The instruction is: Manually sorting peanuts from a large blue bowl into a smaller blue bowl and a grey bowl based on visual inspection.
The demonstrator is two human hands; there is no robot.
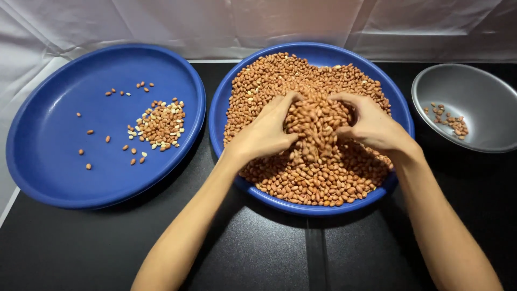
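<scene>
Heap of red-brown peanuts (301,178) fills the middle blue tray (218,116), which sits on a black table (81,248). Both hands work the centre of the heap: left hand (264,133) and right hand (371,126) are cupped toward each other, fingers curled, scooping up a mound of nuts between them, likely so the nuts can be turned over and looked through. Nuts between the palms are motion-blurred; whether they are rising or spilling, cannot tell. Fingertips are buried in the nuts, so the exact grip is hidden. Left blue tray (48,178) carries a small sorted cluster (160,124), some pale, plus strays. Grey bowl (474,91), right, holds a few nuts and is cut by the frame edge. White cloth (215,21) behind.
</scene>
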